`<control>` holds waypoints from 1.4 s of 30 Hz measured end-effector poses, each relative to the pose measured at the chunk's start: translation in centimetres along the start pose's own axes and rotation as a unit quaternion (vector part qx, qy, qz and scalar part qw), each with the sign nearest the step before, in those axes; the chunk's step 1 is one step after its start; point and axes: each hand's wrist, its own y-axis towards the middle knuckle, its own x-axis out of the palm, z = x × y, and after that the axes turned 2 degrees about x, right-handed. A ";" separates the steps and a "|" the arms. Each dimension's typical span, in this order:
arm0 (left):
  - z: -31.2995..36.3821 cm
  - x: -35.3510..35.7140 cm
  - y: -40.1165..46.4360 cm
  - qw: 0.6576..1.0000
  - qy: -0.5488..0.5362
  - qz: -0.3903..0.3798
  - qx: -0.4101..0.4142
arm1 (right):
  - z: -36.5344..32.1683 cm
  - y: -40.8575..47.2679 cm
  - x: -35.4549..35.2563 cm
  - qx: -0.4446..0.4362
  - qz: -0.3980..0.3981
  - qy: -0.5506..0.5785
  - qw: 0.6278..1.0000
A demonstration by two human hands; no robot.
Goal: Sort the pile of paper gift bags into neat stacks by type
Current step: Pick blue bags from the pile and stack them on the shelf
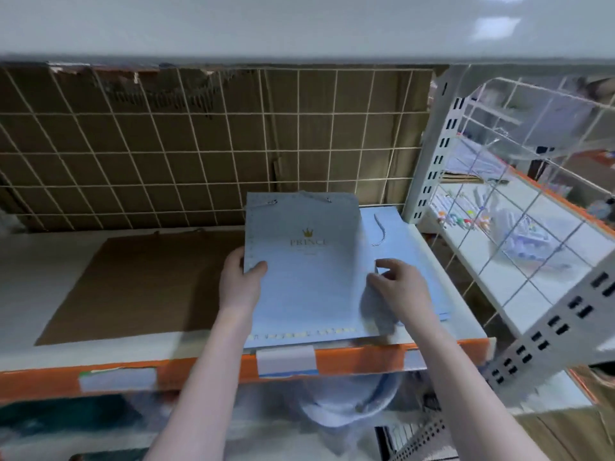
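Now my left hand [240, 281] grips the left edge of the top bag [301, 261], thumb curled over its face, fingers hidden beneath. My right hand [397, 282] pinches at the bag's right edge, fingers bent. The bag lies flat between my hands on a stack [404, 247] of pale blue bags at the right end of the shelf [366, 357]. It carries a gold crown above "PRINCE"; the smaller print below is too blurred to read. Brown cardboard [139, 281] lies just left.
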 end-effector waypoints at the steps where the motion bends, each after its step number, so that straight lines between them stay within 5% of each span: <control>1: -0.1 1.4 -0.5 1.000 0.000 0.004 -0.003 | 0.5 0.5 -0.9 0.003 0.011 -0.004 1.000; 10: -0.3 9.6 -2.0 0.996 0.073 -0.027 0.038 | 3.9 4.5 -4.3 -0.006 0.067 -0.062 0.996; 19: -2.3 12.0 0.3 0.955 0.292 -0.005 0.048 | 5.9 6.7 -3.6 -0.001 0.083 -0.108 0.991; 36: -2.4 12.1 0.0 0.915 0.395 0.010 0.082 | 6.6 5.5 -3.5 -0.029 0.091 -0.155 0.983; 42: -1.5 10.4 -2.1 0.835 0.525 0.055 0.157 | 5.5 4.1 -2.8 -0.120 0.116 -0.246 0.955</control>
